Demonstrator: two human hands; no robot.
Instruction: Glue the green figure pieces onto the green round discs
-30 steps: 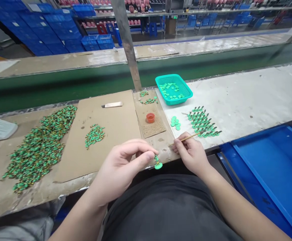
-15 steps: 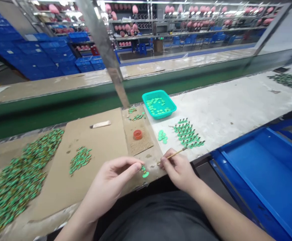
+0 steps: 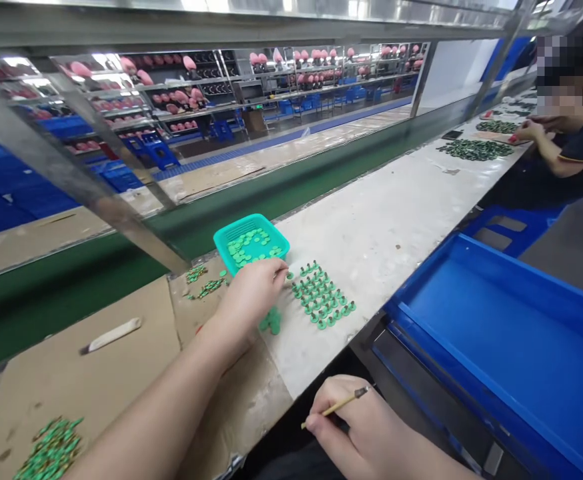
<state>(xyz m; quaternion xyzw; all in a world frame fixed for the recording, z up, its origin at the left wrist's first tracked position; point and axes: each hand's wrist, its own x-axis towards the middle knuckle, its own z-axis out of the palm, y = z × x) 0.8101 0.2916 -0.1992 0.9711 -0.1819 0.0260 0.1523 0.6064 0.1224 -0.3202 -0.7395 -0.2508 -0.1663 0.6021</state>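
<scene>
My left hand (image 3: pixel 256 287) reaches over the bench with its fingertips pinched on a small green disc-based piece (image 3: pixel 290 275), at the upper left of the rows. Those rows are several similar pieces (image 3: pixel 323 293), green round bases with dark upright tops. Below my left wrist lie loose green discs (image 3: pixel 270 321), blurred. My right hand (image 3: pixel 356 420), low at the bench's front edge, is closed round a thin paintbrush (image 3: pixel 339 405) with a yellowish handle and dark tip pointing right.
A turquoise basket (image 3: pixel 226 257) of green discs stands behind my left hand. Cardboard (image 3: pixel 136 360) on the left carries a pile of green-brown parts (image 3: pixel 54 450) and a knife-like tool (image 3: pixel 114 335). A blue tray (image 3: pixel 496 347) sits at right; a co-worker (image 3: pixel 571 133) sits beyond.
My left hand has moved forward and right from the bench edge to the rows, carrying the green piece. The right hand with the brush has drawn back. The view has swung right.
</scene>
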